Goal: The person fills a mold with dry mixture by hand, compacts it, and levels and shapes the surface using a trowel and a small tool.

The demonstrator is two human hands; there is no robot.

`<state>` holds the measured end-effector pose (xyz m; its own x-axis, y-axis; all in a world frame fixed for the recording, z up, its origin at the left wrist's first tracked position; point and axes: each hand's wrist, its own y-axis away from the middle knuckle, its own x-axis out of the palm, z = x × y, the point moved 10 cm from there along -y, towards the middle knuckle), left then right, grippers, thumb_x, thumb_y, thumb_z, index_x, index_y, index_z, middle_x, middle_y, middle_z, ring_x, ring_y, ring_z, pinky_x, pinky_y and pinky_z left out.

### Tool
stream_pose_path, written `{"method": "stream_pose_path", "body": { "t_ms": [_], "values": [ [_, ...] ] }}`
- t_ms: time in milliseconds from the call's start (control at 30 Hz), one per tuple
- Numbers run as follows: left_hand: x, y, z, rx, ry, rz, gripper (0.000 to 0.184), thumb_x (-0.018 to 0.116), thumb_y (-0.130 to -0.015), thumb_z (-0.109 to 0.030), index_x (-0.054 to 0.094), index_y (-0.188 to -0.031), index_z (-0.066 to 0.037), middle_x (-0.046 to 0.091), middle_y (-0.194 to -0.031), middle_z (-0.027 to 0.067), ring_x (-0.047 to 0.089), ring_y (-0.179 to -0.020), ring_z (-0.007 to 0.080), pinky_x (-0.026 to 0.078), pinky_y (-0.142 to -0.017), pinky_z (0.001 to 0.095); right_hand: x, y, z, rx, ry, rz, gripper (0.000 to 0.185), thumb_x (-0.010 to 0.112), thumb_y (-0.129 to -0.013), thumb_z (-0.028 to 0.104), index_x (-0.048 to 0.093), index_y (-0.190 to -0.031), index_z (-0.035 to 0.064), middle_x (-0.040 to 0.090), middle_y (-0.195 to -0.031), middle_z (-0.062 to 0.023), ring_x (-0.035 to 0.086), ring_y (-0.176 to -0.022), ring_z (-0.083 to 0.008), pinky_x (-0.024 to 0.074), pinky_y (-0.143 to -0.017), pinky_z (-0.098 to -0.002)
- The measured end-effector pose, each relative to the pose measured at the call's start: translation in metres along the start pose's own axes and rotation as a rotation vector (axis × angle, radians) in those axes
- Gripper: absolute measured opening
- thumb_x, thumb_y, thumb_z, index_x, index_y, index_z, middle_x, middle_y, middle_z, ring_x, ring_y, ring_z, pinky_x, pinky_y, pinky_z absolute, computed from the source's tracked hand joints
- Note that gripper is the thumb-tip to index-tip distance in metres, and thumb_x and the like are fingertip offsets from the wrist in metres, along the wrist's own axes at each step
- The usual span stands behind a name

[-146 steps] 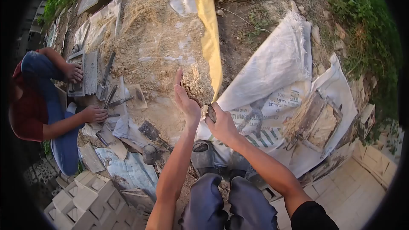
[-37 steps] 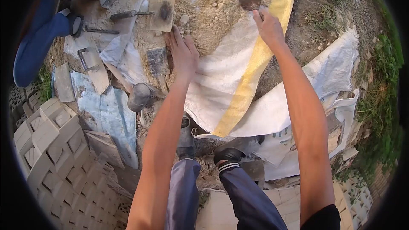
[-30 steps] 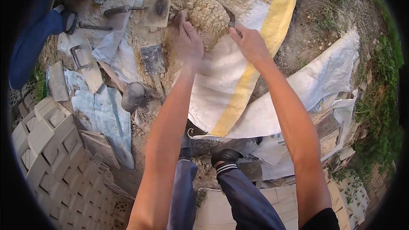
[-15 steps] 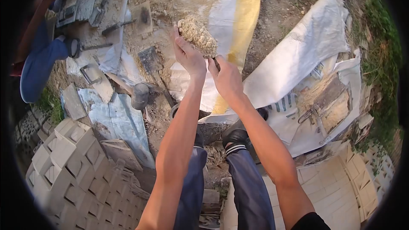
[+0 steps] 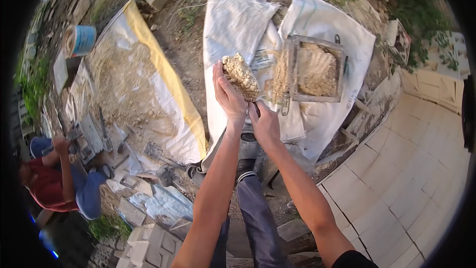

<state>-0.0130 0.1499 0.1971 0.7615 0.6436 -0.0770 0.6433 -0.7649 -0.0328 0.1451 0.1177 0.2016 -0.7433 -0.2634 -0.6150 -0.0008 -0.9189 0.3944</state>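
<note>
A heap of damp, crumbly sandy mix (image 5: 240, 72) rides on a trowel whose blade is mostly hidden beneath it. My right hand (image 5: 265, 126) is closed around the dark trowel handle (image 5: 257, 109). Against the left side of the heap lies my left hand (image 5: 229, 98), its fingers stretched out and close together. Just right of the heap, a wooden frame (image 5: 339, 72) rests on a white sack (image 5: 354, 52), with the same sandy mix (image 5: 317, 69) inside it. Some loose mix (image 5: 280, 77) is spread along the frame's left side.
A yellow-striped sheet (image 5: 171, 87) bearing sandy mix (image 5: 126, 89) lies to the left, with a bucket (image 5: 79, 40) beyond. Another person (image 5: 54, 183) sits at lower left near scattered tools. Stacked pale blocks stand at lower left (image 5: 148, 245) and right (image 5: 396, 168).
My view has swung to the right, bringing the wooden frame close to my hands. Both hands have carried the loaded trowel over to the white sack, keeping the same hold.
</note>
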Motion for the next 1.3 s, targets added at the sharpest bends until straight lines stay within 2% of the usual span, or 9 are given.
{"method": "stream_pose_path", "body": {
  "t_ms": [100, 367, 667, 800, 900, 1000, 1067, 1167, 1300],
  "values": [
    [0.085, 0.029, -0.010, 0.031, -0.014, 0.124, 0.048, 0.028, -0.105, -0.028, 0.050, -0.131, 0.005, 0.050, -0.137, 0.0196, 0.041, -0.132, 0.0345, 0.029, -0.111, 0.0411, -0.065, -0.006, -0.045, 0.121, 0.017, -0.115, 0.030, 0.053, -0.095, 0.031, 0.056, -0.091, 0.0013, 0.062, -0.076, -0.0262, 0.060, -0.077, -0.0460, 0.0454, -0.066, -0.0507],
    [0.258, 0.091, 0.037, -0.150, 0.102, 0.406, 0.053, 0.024, -0.105, -0.034, 0.046, -0.136, 0.003, 0.044, -0.141, 0.0215, 0.034, -0.137, 0.0333, 0.024, -0.114, 0.0401, -0.157, -0.034, -0.147, 0.209, 0.087, -0.428, 0.030, 0.055, -0.095, 0.026, 0.053, -0.083, -0.0013, 0.061, -0.070, -0.0234, 0.058, -0.068, -0.0438, 0.0431, -0.061, -0.0489],
    [0.280, 0.104, 0.040, 0.018, -0.124, 0.687, 0.054, 0.020, -0.105, -0.036, 0.038, -0.143, -0.002, 0.039, -0.148, 0.0141, 0.022, -0.144, 0.0293, 0.006, -0.118, 0.0434, -0.186, -0.031, -0.167, 0.185, 0.330, -0.636, 0.032, 0.059, -0.092, 0.025, 0.054, -0.115, 0.0025, 0.057, -0.101, -0.0150, 0.060, -0.090, -0.0347, 0.0509, -0.072, -0.0439],
    [0.220, 0.092, 0.033, 0.044, -0.201, 0.599, 0.048, 0.022, -0.105, -0.030, 0.050, -0.134, -0.003, 0.048, -0.142, 0.0120, 0.028, -0.142, 0.0280, 0.007, -0.117, 0.0470, -0.194, -0.013, -0.144, 0.087, 0.154, -0.783, 0.031, 0.065, -0.089, 0.018, 0.055, -0.110, -0.0023, 0.058, -0.097, -0.0190, 0.059, -0.086, -0.0385, 0.0476, -0.074, -0.0441],
    [0.119, 0.082, 0.037, -0.010, -0.267, 0.409, 0.043, 0.025, -0.105, -0.025, 0.058, -0.123, -0.004, 0.054, -0.134, 0.0108, 0.037, -0.137, 0.0287, 0.011, -0.116, 0.0488, -0.150, 0.000, -0.094, -0.106, 0.178, -0.684, 0.032, 0.065, -0.089, 0.015, 0.054, -0.111, -0.0054, 0.058, -0.097, -0.0225, 0.058, -0.088, -0.0404, 0.0466, -0.074, -0.0449],
    [-0.018, 0.080, 0.058, -0.101, -0.452, 0.085, 0.029, 0.036, -0.102, -0.017, 0.059, -0.114, -0.004, 0.058, -0.124, 0.0116, 0.046, -0.128, 0.0294, 0.014, -0.115, 0.0500, -0.059, 0.003, -0.070, -0.241, 0.034, -0.374, 0.031, 0.065, -0.089, 0.014, 0.055, -0.111, -0.0051, 0.060, -0.097, -0.0223, 0.060, -0.087, -0.0394, 0.0471, -0.074, -0.0451],
    [-0.114, 0.090, 0.084, -0.197, -0.622, -0.093, 0.022, 0.043, -0.099, -0.012, 0.057, -0.112, -0.003, 0.059, -0.117, 0.0136, 0.049, -0.120, 0.0319, 0.020, -0.113, 0.0500, 0.031, 0.011, -0.050, -0.207, -0.168, 0.042, 0.030, 0.065, -0.089, 0.012, 0.056, -0.111, -0.0050, 0.063, -0.095, -0.0206, 0.062, -0.082, -0.0388, 0.0483, -0.072, -0.0455],
    [-0.242, 0.117, 0.124, -0.418, -0.739, -0.299, 0.021, 0.046, -0.096, -0.009, 0.054, -0.113, 0.001, 0.055, -0.118, 0.0184, 0.049, -0.115, 0.0359, 0.033, -0.105, 0.0456, 0.139, 0.030, 0.009, -0.273, 0.218, 0.380, 0.036, 0.059, -0.093, 0.030, 0.057, -0.113, 0.0007, 0.066, -0.093, -0.0230, 0.064, -0.078, -0.0406, 0.0503, -0.071, -0.0460],
    [-0.334, 0.126, 0.175, -0.478, -0.832, -0.261, 0.033, 0.045, -0.097, -0.018, 0.049, -0.122, 0.003, 0.052, -0.122, 0.0232, 0.046, -0.117, 0.0396, 0.035, -0.102, 0.0460, 0.248, 0.030, 0.051, -0.455, 0.291, 0.407, 0.038, 0.056, -0.093, 0.036, 0.053, -0.114, 0.0037, 0.066, -0.084, -0.0231, 0.063, -0.078, -0.0418, 0.0488, -0.069, -0.0489]
  ]
}}
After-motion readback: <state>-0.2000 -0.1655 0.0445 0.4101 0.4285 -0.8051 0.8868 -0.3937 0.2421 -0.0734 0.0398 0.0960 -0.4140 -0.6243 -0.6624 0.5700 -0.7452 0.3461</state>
